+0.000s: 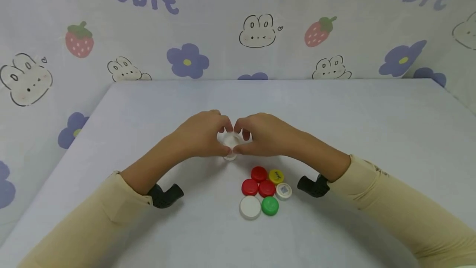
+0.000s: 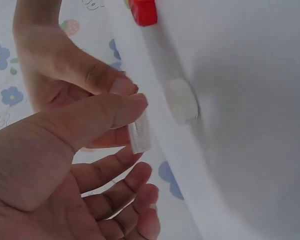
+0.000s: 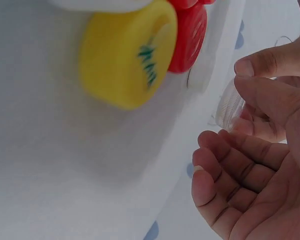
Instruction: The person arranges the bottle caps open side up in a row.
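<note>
My left hand (image 1: 204, 135) and right hand (image 1: 265, 135) meet over the middle of the table. Between them they pinch a clear plastic cap (image 1: 231, 139) with thumbs and forefingers. Its ridged edge (image 2: 139, 134) shows in the left wrist view, with both thumbs at its upper side; the other fingers curve loosely around it. In the right wrist view the same ridged cap (image 3: 229, 106) sits at the fingertips. Under the hands a whitish cap (image 2: 182, 101) lies on the table, partly covered by the thumbs in the head view.
Nearer the front is a cluster: red caps (image 1: 259, 174), a yellow cap (image 1: 276, 176), a small white cap (image 1: 284, 191) with a square mark, a green cap (image 1: 270, 206) and a larger white cap (image 1: 250, 207). A patterned cloth (image 1: 290, 24) hangs behind the white table (image 1: 353, 127).
</note>
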### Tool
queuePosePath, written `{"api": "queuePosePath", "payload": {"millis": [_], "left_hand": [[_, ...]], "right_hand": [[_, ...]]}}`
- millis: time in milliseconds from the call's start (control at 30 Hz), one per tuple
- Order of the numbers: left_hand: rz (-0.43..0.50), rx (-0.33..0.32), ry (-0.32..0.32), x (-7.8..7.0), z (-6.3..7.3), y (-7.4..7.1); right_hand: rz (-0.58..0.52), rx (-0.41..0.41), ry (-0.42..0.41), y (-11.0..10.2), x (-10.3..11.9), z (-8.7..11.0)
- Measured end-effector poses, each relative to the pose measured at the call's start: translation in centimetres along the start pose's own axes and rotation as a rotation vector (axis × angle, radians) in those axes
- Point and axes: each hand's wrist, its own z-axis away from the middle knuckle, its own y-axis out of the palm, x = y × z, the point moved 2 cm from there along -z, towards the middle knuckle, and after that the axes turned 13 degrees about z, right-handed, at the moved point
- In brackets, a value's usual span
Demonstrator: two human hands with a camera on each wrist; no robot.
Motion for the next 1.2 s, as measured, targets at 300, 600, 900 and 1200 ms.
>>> {"api": "queuePosePath", "payload": {"millis": [300,600,900,1200], "left_hand": [[-0.019,0.076,-0.084,1.9,1.5,-1.5],[-0.007,0.128,-0.126,2.4,1.2,-0.3],[-0.032,0.156,-0.110,1.8,0.6,0.4],[-0.046,0.150,-0.113,1.7,0.6,0.2]], "right_hand": [[0.033,-0.006,-0.052,0.9,2.9,-2.4],[0.073,0.072,-0.048,1.4,3.6,-2.5],[0.082,0.118,-0.046,1.7,3.1,-2.2],[0.089,0.136,-0.038,1.6,2.4,-2.0]]}}
